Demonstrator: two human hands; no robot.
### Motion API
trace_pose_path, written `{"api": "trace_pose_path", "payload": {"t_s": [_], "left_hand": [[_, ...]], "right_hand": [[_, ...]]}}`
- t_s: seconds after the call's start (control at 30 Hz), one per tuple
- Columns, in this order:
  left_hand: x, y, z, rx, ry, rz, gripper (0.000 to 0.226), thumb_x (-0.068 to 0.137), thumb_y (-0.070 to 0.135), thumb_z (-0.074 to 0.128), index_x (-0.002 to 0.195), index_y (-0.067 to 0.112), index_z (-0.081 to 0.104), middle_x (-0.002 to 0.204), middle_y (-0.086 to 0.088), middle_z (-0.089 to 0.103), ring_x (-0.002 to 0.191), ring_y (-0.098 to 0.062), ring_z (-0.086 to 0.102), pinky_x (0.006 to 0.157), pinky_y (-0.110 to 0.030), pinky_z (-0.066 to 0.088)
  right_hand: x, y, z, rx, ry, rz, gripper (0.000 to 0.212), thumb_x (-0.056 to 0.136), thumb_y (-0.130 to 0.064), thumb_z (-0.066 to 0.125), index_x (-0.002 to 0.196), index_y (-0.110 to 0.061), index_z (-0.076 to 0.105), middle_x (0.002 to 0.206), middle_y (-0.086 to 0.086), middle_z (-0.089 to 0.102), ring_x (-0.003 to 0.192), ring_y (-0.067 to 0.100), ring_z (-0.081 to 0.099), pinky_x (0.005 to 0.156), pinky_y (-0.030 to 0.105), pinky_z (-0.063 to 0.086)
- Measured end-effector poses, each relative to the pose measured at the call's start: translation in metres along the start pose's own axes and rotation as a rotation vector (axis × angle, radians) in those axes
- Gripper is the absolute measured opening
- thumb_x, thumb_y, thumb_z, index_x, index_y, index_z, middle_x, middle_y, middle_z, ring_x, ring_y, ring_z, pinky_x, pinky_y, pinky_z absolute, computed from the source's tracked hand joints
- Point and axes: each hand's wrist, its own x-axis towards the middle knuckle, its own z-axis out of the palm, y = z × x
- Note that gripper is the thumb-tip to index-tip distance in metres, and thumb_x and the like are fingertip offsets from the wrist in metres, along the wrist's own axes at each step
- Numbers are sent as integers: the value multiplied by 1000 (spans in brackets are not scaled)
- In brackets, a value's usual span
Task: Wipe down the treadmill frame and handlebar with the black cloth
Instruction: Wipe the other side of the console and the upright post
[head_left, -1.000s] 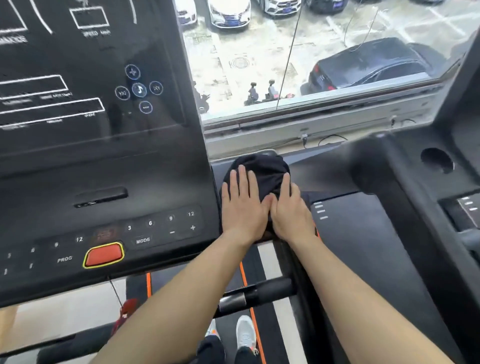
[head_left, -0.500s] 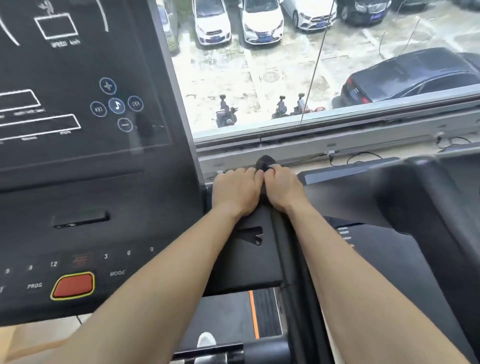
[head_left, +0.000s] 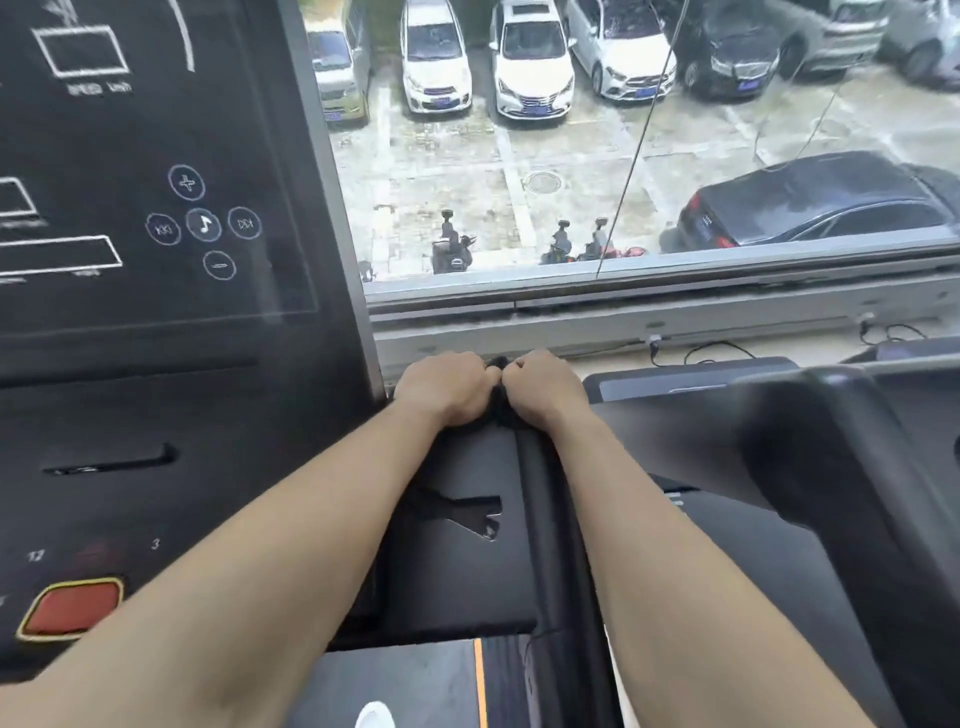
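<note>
Left hand (head_left: 447, 388) and right hand (head_left: 546, 387) curl their fingers (head_left: 475, 368) round the black cloth (head_left: 500, 402), bunched between them at the frame's (head_left: 467, 467) far end; spreading it flatter would likely wipe more evenly.

Left grip (head_left: 444, 389) and right grip (head_left: 543, 387) bare; forearms (head_left: 311, 545) bare; white shoe tip (head_left: 375, 718) at bottom edge.

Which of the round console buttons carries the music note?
The centre button, sitting between the plus button above it and the minus button below it.
</note>
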Motion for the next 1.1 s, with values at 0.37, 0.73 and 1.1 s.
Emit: {"api": "trace_pose_path", "payload": {"t_s": [0.37,0.73,1.1], "left_hand": [[-115,23,50,74,300,-2,71,99,50,6,161,16,17,169,-10,15,155,-35,12,124,-50,12],[-84,35,38,78,349,8,56,105,45,18,153,20,35,160,-4,38,147,-30,31,118,-46,24],[-244,47,119,78,278,151,69,103,48,21,162,13,11,170,-9,2,156,-30,2,126,-46,9]], "right_hand": [[-88,48,31,64,150,-250,60,101,-38,45,157,-27,25,165,9,11,147,33,27,119,47,29],[-57,41,17,368,81,-144,52,106,-34,42,155,-20,33,157,5,40,143,21,36,103,24,26],[-215,102,63,-185,137,-310,64,105,-34,36,161,-16,10,167,17,-11,154,34,9,121,43,26]]}}
